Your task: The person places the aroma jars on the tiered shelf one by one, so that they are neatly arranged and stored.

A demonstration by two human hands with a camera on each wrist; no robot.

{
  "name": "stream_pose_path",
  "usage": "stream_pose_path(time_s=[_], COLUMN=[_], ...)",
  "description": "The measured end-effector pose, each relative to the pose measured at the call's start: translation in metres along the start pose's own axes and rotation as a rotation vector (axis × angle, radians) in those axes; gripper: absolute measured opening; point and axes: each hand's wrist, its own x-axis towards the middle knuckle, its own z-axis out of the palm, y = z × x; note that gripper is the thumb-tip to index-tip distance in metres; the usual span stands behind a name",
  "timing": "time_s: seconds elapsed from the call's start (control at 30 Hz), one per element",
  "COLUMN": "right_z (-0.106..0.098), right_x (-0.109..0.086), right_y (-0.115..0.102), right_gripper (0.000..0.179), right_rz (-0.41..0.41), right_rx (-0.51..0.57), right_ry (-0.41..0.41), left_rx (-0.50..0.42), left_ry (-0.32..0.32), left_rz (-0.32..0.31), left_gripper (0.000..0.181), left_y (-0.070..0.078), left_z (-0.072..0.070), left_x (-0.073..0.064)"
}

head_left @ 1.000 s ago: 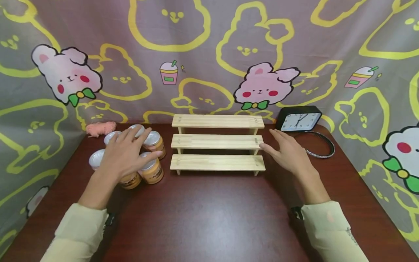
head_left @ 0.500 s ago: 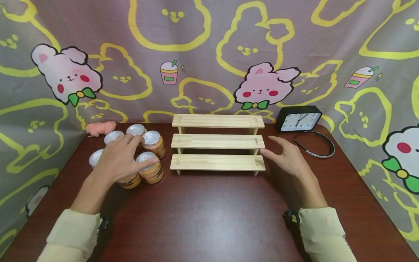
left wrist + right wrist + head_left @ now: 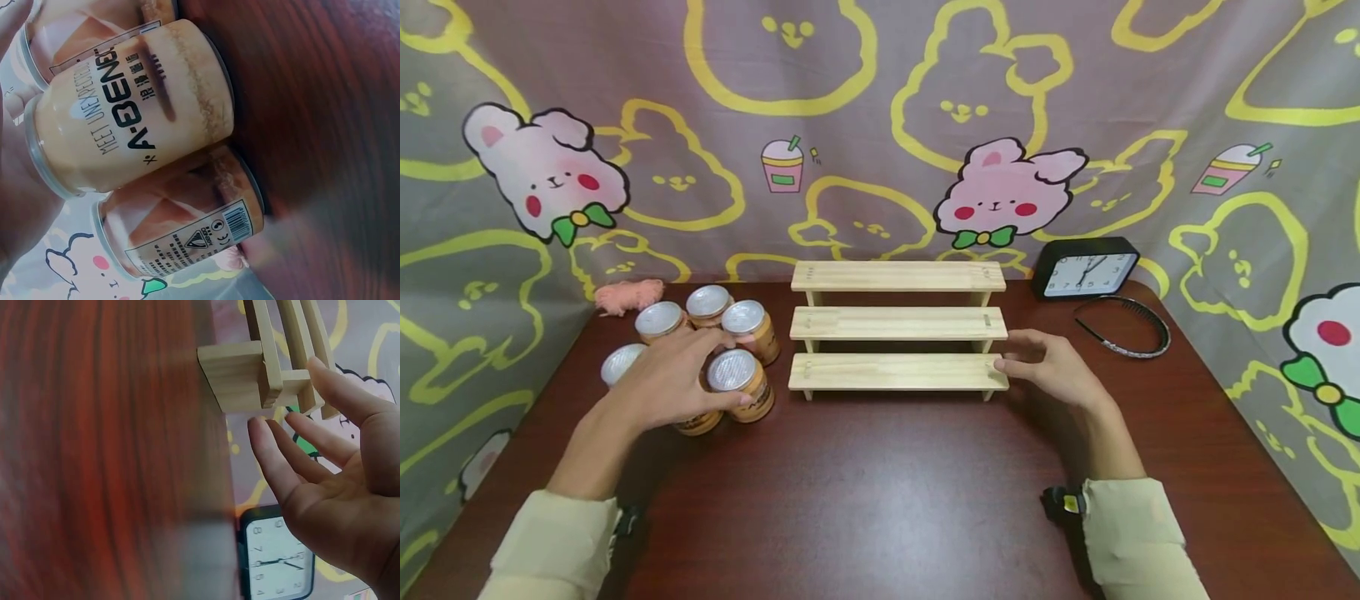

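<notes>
My left hand (image 3: 662,379) curls around the front right can (image 3: 733,371) of a group of orange-brown cans with silver lids. Its thumb lies against the can's front, and its fingertips are at the back rim. In the left wrist view, a printed can (image 3: 134,112) fills the foreground, below the palm. My right hand (image 3: 1056,367) is at the right end of a three-step wooden rack (image 3: 898,371), its thumb over the lowest step. In the right wrist view, the fingers (image 3: 275,459) are spread loosely, just off the rack's end, with nothing between them.
Behind the cans lies a pink yarn bundle (image 3: 628,296). A black square clock (image 3: 1086,268) stands at the back right, with a headband (image 3: 1123,327) in front of it. A patterned curtain (image 3: 865,125) borders the dark wooden table (image 3: 880,500).
The left hand has come down from above the cans to around the front right one. The right hand has lowered along the rack's right end, from the middle step to the lowest.
</notes>
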Motion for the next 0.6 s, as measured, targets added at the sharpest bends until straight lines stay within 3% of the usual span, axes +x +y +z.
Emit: stream_pose_path(time_s=[0.33, 0.6], right_z=[0.006, 0.003], right_x=[0.001, -0.001], right_y=[0.012, 0.015], right_gripper=[0.054, 0.054], right_rz=[0.018, 0.031], right_rx=[0.259, 0.308], right_ry=[-0.099, -0.141], left_rx=[-0.039, -0.070], left_ry=[-0.030, -0.032], left_rz=[0.023, 0.031], left_gripper=[0.071, 0.064], left_y=[-0.004, -0.006], left_z=[0.004, 0.002], left_x=[-0.001, 0.002])
